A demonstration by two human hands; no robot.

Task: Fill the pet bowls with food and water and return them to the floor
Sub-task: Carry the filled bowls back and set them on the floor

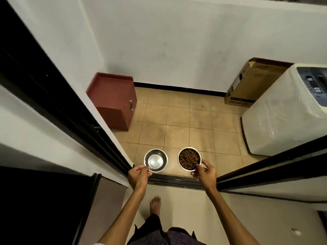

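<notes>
A person stood at a doorway, each hand pinching a steel bowl's rim to keep it level: left hand [138, 175] held the water bowl [155, 160], right hand [205, 171] the kibble bowl [189, 159], above the tiled floor [178, 117]

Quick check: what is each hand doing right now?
Left hand: pinches rim of shiny steel bowl.
Right hand: grips steel bowl of brown kibble.

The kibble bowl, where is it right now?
In the head view, the kibble bowl is right of centre, pinched at its near rim by the right hand, beside the other steel bowl, above the door track.
</notes>
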